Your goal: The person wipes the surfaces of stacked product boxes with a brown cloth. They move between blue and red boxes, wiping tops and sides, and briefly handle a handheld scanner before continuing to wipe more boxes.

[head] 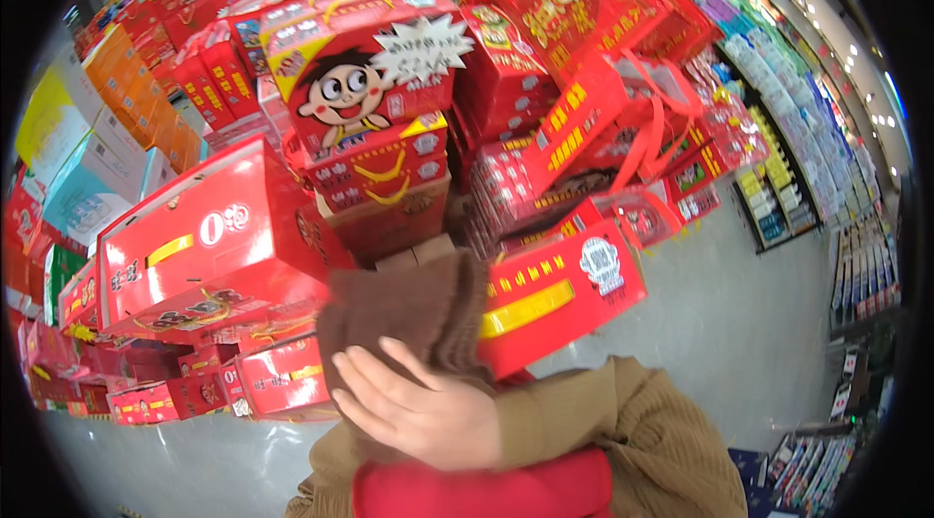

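Observation:
My right hand [416, 401] lies palm down against a folded brown cloth [394, 306], fingers stretched across its near face. The cloth has several thick, ribbed layers along its right side and is held in front of my body. My left hand is out of view; only part of the left sleeve [325, 467] shows below the cloth. Just beyond the cloth, a red gift box [576, 321] with a yellow strip and a printed code sits to the right. A larger red gift box [190, 241] stands to the left.
Stacked milk-drink cartons [372, 80] with a cartoon face rise ahead. Red gift bags [584, 0] lean at the upper right, beside a ribbon-handled bag [606, 124]. Orange cartons [139, 91] stand left. Grey floor [700, 299] separates the display from stocked shelves [788, 102].

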{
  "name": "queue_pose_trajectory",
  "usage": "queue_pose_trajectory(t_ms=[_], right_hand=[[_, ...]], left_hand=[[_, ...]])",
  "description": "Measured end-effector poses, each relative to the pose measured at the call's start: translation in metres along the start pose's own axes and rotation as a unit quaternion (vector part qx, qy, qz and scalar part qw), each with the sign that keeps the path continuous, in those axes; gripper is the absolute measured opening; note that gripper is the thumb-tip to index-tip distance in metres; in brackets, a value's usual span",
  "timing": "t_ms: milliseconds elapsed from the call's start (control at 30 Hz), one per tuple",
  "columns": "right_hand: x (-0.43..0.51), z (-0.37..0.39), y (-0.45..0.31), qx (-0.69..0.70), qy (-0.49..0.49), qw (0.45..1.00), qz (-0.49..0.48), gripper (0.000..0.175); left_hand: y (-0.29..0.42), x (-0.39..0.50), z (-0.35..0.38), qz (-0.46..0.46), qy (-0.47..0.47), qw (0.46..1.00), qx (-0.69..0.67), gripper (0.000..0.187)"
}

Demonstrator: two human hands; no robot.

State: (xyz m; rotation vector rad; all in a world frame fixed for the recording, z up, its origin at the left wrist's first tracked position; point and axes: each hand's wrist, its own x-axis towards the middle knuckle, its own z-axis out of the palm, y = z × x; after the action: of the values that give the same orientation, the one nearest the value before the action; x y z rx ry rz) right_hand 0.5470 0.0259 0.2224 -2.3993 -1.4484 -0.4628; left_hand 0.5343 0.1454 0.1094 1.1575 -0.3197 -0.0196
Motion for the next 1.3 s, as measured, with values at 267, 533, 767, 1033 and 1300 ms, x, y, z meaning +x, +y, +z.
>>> queue_pose_trajectory(t_ms=[267, 533, 767, 1033, 1300], right_hand=[[-0.049, 0.013, 0.024, -0.041, 0.130, 0.986, -0.091, 0.032], [-0.129, -0.016, 0.078, -0.155, 0.162, 0.973, -0.049, 0.026], [-0.165, -0.064, 0.103, -0.112, 0.133, 0.976, 0.129, 0.035], [-0.147, -0.090, 0.139, 0.064, 0.179, 0.932, 0.310, 0.038], [-0.091, -0.133, 0.176, 0.289, 0.091, 0.880, 0.365, 0.047]], left_hand=[[-0.001, -0.009, -0.014, -0.003, 0.003, 1.000, -0.004, 0.132], [-0.006, -0.006, -0.026, -0.008, 0.017, 1.000, 0.000, 0.136], [-0.009, -0.010, -0.020, 0.001, 0.010, 0.999, -0.038, 0.135], [0.001, 0.010, -0.011, 0.034, -0.002, 0.999, 0.012, 0.136], [-0.009, 0.004, -0.011, -0.003, -0.025, 0.999, -0.040, 0.134]])
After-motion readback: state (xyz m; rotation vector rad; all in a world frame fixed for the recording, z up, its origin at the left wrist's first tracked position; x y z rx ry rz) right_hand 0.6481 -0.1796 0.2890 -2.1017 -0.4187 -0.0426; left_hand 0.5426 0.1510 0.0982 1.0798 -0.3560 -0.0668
